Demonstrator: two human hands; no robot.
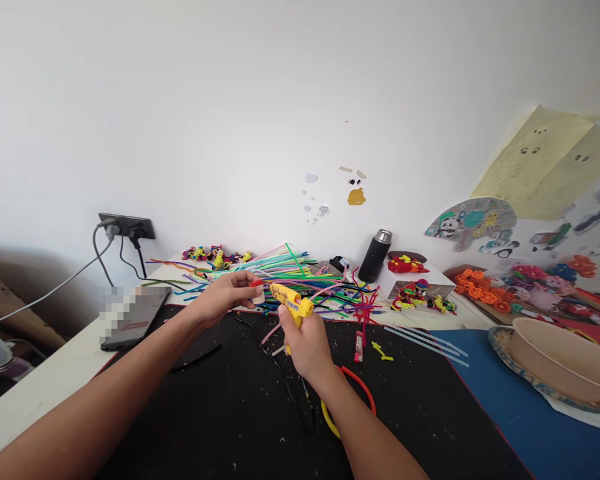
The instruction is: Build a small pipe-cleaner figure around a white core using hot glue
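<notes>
My right hand [306,341] is wrapped round the handle of a yellow hot glue gun [294,302]. Its nozzle points up and left, close to my left hand [236,291]. Between the left thumb and fingers I pinch a small red piece [256,284], with a pale, whitish bit just beneath it. I cannot tell whether the nozzle touches the red piece. Behind both hands lies a heap of pipe cleaners [280,263] in many colours. Under my hands is a black mat [220,407], and the gun's black cord trails across it.
A black flask [375,256] stands at the back beside a white box [433,283]. Several clear glue sticks [427,343] and a red lighter [359,347] lie on the right. A beige bowl [565,357] sits far right; a dark tablet [140,319] lies left, near a wall socket [127,225].
</notes>
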